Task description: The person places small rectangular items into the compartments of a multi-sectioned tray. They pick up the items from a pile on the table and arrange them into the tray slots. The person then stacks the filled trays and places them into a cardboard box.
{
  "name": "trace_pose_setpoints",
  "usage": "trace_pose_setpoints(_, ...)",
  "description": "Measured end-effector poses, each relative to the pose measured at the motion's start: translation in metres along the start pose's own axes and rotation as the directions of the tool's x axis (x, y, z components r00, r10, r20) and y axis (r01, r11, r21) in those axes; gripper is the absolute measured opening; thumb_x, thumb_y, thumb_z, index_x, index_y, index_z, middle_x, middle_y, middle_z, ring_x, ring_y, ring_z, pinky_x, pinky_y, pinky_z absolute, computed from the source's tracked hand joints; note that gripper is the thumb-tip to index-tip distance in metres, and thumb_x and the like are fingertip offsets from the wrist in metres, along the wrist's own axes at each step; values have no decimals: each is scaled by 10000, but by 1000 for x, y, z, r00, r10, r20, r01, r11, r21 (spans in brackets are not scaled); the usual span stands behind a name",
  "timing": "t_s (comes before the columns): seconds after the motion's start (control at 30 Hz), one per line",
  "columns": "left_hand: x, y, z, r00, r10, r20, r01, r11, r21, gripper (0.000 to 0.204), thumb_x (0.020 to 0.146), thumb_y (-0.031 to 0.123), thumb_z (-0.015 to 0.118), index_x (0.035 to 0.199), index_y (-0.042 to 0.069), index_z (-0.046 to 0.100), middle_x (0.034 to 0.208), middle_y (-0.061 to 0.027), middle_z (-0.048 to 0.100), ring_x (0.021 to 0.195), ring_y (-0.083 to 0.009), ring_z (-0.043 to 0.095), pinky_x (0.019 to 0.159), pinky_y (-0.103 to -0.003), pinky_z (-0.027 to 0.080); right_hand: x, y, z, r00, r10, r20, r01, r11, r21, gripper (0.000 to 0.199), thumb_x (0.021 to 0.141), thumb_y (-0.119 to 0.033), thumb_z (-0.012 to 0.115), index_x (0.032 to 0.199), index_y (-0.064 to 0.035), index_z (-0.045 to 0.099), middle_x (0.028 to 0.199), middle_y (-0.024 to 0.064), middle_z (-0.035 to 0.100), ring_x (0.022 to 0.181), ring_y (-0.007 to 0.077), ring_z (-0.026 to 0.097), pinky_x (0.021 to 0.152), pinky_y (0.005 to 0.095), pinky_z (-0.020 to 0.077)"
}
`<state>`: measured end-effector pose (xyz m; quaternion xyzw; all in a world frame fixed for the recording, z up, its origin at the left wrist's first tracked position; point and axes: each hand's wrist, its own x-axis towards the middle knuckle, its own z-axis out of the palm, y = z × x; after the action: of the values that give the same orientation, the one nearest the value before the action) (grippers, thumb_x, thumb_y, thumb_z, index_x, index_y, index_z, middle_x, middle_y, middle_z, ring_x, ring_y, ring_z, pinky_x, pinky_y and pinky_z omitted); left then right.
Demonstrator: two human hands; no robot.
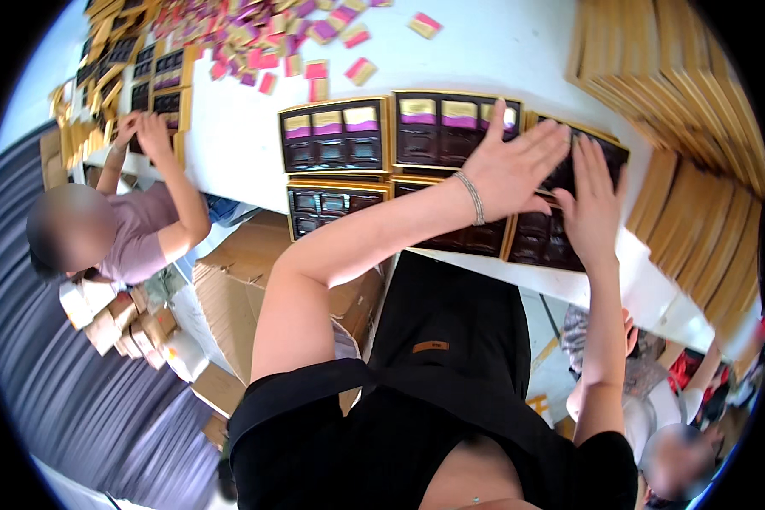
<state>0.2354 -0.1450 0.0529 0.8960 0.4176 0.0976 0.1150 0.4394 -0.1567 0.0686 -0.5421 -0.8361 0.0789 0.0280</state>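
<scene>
Nearest us is our black top (pixel 314 450), and below it a black apron (pixel 450 297) bears a small brown patch (pixel 431 347) whose marks we cannot read. On the white table (pixel 238 144) before us, dark trays (pixel 336 140) with gold edges sit close together in two rows. The upper left and upper middle ones carry small gold-and-purple packets (pixel 418 111) along their top compartments, their print too small to make out. Our left hand (pixel 514 166), a bracelet (pixel 470 197) at its wrist, reaches over the upper right tray (pixel 603 140) with fingers spread; our right hand (pixel 593 200) lies beside it, fingers extended over the same tray. We cannot tell whether either pinches anything. Beyond lie scattered pink, purple and gold packets (pixel 263 42); gold-brown stacks (pixel 646 76) stand at right, and a co-worker (pixel 140 229) sits at left
</scene>
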Motion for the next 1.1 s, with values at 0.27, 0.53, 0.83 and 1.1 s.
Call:
trace_pose_setpoints(0.27, -118, -265, -83, 541, -795, -272, 831, 556, 27, 322, 835, 229, 684, 1123, 85, 664, 1098, -145, 678, 992, -311, 659, 832, -428, 537, 163, -77, -6, 898, -253, -360, 404, 797, 449, 258, 885, 24, 611, 1117, -76, 660, 1087, 112, 682, 988, 290, 658, 839, 335, 523)
trace_pose_setpoints(0.53, -137, -321, -35, 436, -820, -371, 815, 535, -222, 576, 640, 352, 877, 1098, 71, 671, 955, -77, 701, 908, -226, 670, 837, -361, 539, 316, -234, 106, 713, -647, -271, 690, 717, 104, 339, 839, -14, 617, 1175, -55, 621, 977, 126, 669, 943, 278, 666, 828, 403, 535)
trace_pose_setpoints(0.83, -111, -332, -37, 509, -752, -418, 793, 599, -113, 536, 665, 355, 817, 1113, 94, 684, 1001, -98, 717, 959, -261, 679, 850, -394, 532, 302, -189, 52, 925, -254, 281, -238, 187, 953, 213, 889, -5, 624, 1102, -3, 634, 929, 48, 668, 822, 120, 627, 700, 268, 511)
trace_pose_setpoints(1.1, -73, -302, -76, 504, -848, -165, 862, 504, 47, 508, 681, 313, 800, 1115, 70, 698, 964, -93, 729, 869, -248, 701, 815, -351, 548, 203, -75, 3, 987, 12, 163, -163, -16, 987, 279, 871, -39, 643, 1147, 2, 638, 1005, 93, 683, 820, 211, 655, 744, 342, 540)
